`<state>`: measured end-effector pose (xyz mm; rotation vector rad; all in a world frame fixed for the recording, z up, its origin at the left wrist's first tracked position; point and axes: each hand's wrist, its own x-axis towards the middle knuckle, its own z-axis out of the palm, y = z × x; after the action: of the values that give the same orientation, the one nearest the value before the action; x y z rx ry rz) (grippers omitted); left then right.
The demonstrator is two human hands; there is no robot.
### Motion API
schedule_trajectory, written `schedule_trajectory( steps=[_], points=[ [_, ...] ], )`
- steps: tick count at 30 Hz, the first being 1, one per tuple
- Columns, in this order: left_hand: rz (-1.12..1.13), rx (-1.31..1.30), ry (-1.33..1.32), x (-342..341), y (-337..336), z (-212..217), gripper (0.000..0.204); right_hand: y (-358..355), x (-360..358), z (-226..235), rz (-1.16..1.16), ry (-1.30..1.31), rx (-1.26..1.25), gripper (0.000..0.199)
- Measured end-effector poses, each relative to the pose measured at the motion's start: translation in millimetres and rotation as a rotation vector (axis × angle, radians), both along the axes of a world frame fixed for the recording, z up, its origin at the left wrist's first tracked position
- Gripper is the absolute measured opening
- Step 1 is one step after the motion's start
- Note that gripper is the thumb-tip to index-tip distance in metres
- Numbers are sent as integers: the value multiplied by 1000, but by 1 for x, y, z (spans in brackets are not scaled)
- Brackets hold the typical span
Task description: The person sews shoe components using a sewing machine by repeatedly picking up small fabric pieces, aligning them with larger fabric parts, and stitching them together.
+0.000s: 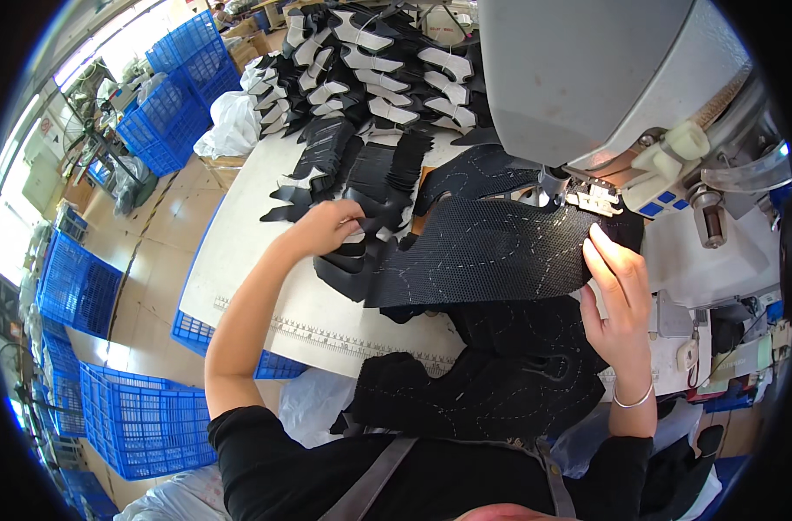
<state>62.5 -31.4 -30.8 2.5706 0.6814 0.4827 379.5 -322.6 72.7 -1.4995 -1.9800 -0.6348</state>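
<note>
A black mesh fabric panel (491, 247) with pale dashed marking lines lies under the head of a sewing machine (578, 78), its edge at the presser foot (554, 184). My right hand (620, 295) rests on the panel's right side, fingers stretched out and wrapped round nothing. To the left, my left hand (331, 227) has its fingers curled together at a small black cut piece (348, 267) beside the panel. Its fingertips are partly hidden, but they appear to pinch that piece. More marked black fabric (500, 382) hangs over the table's near edge, below the panel.
Stacks of black cut pieces (326, 156) and tied bundles of black-and-white pieces (378, 82) cover the table's far side. A ruler strip (326, 337) runs along the white table (239, 252). Blue plastic crates (144, 425) and white bags (231, 123) stand at the left.
</note>
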Motion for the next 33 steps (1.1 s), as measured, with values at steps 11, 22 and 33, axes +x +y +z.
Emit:
schedule_trajectory(
  steps=[11, 22, 33],
  points=[
    [131, -962, -116, -1, 33, 28, 22, -14, -3, -4, 37, 3, 66, 37],
    [-44, -526, -530, 17, -60, 90, 19, -22, -14, -18, 227, 138, -280, 32],
    [-405, -343, -287, 94, -134, 123, 40, 17, -36, -32, 512, 1321, -507, 28]
  ],
)
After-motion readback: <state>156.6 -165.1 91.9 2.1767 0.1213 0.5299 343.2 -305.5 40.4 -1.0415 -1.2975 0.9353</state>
